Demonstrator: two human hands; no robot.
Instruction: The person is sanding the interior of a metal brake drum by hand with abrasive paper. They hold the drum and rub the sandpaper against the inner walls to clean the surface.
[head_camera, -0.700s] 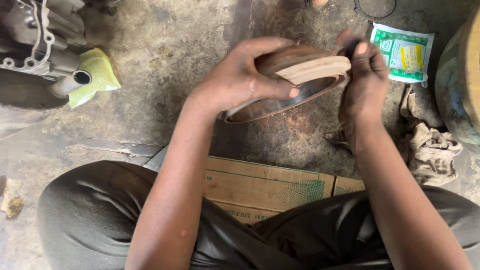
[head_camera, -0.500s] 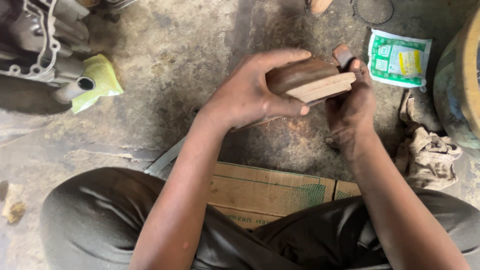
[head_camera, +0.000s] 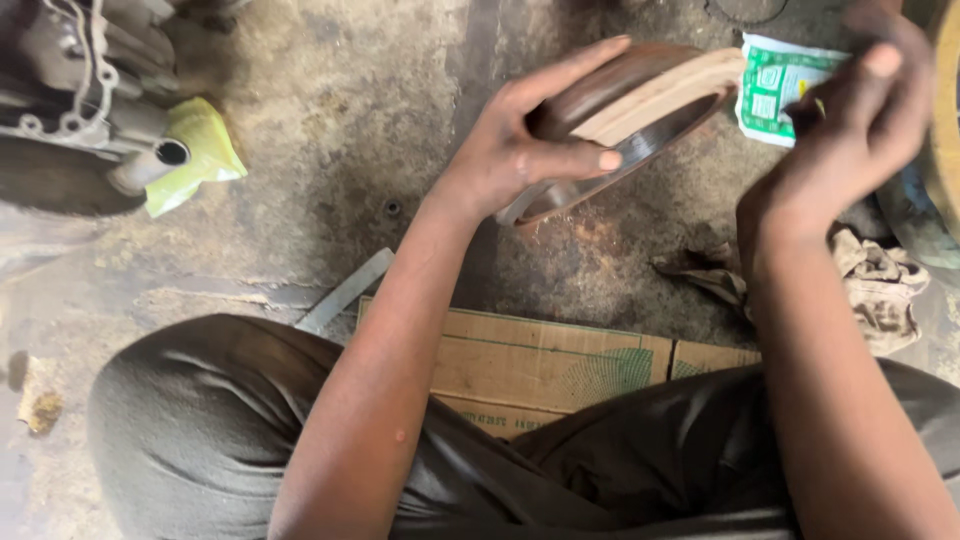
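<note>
My left hand (head_camera: 520, 140) grips a curved brake shoe (head_camera: 650, 95) with a tan lining strip and a dark metal web, holding it tilted above the stained concrete floor (head_camera: 330, 100). My right hand (head_camera: 850, 120) is just to the right of the shoe's far end, blurred, with fingers loosely curled near a small dark thing; whether it holds that thing cannot be made out. A green and white packet (head_camera: 775, 85) lies on the floor behind the shoe, partly covered by my right hand.
A grey engine casing (head_camera: 70, 90) with a yellow-green rag (head_camera: 195, 150) sits at the upper left. Flattened cardboard (head_camera: 540, 365) lies under my legs. A dirty cloth (head_camera: 880, 290) lies at the right, a metal strip (head_camera: 345, 292) near my left knee.
The brake shoe has turned in my left hand, lining now facing up. My right hand has come off the shoe's end and moved to the right.
</note>
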